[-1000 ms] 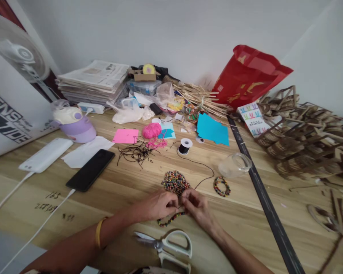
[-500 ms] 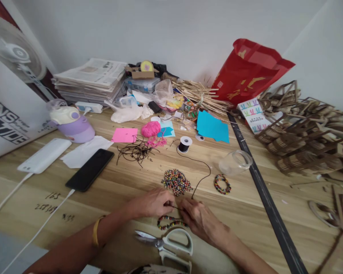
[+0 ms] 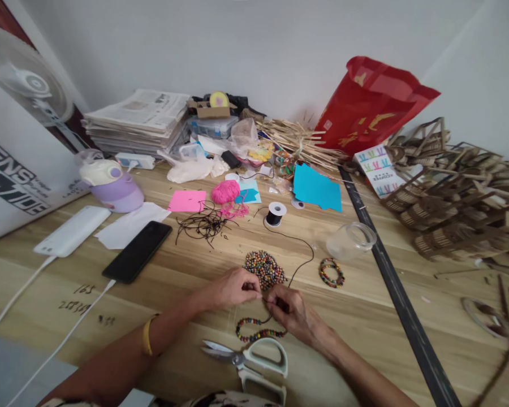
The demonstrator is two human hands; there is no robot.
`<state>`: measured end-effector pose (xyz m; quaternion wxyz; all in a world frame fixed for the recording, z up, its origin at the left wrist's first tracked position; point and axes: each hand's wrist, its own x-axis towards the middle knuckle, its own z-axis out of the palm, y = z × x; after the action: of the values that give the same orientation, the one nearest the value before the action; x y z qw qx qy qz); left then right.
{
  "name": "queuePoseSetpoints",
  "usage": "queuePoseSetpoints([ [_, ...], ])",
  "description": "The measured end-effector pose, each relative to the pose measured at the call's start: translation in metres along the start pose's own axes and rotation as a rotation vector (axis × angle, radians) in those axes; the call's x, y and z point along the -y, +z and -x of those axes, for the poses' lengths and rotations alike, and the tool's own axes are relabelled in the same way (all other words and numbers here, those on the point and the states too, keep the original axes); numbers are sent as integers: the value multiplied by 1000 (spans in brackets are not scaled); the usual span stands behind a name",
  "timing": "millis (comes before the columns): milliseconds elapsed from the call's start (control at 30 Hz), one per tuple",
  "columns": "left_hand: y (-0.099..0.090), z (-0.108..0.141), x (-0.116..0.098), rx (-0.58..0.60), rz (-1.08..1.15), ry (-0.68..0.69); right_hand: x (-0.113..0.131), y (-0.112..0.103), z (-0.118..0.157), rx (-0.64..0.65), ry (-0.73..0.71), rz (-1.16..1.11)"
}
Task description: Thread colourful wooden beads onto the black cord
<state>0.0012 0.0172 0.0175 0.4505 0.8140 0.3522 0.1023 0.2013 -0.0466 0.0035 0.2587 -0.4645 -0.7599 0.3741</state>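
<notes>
My left hand (image 3: pixel 238 288) and my right hand (image 3: pixel 294 311) almost meet in front of a heap of small colourful beads (image 3: pixel 263 270). Both are closed, fingertips pinching a thin black cord (image 3: pixel 311 250) that runs back to a white-ended spool (image 3: pixel 275 215). A strand of strung beads (image 3: pixel 261 333) hangs from the cord onto the table below my hands. Open-bladed scissors (image 3: pixel 241 359) with pale handles lie nearest me. Right of the heap rests a finished-looking coil of beads (image 3: pixel 331 273). My fingers hide the cord's exact end.
A clear jar (image 3: pixel 351 242) lies on its side at the right. Black cord scraps (image 3: pixel 203 221), pink yarn (image 3: pixel 225 192) and blue paper (image 3: pixel 317 188) are farther back. A phone (image 3: pixel 138 252) is at the left; woven baskets (image 3: pixel 441 209) crowd the right.
My hands have come closer together and lifted slightly from the table, fingertips now nearly touching. More of the strung bead strand shows beneath them. The view has shifted slightly.
</notes>
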Motion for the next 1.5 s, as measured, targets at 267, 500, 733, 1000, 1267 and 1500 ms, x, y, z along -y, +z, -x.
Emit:
queuePoseSetpoints([
  [267,3,-2,-1,-34,-20,9,-2,6,1,-103,17,-72],
  [500,11,-6,3,-76,12,-7,-5,8,-1,-216,-132,-11],
  [733,0,-5,-5,-110,35,-46,-10,10,-2,-225,-197,9],
  [1000,-28,-1,16,-257,-28,-27,-15,11,-1,-173,-218,-1],
  [1267,-28,1,15,-155,-316,1,-10,9,-1,-149,-216,14],
  [1500,-18,-1,19,-121,-383,45,-12,10,-2,-166,-226,25],
])
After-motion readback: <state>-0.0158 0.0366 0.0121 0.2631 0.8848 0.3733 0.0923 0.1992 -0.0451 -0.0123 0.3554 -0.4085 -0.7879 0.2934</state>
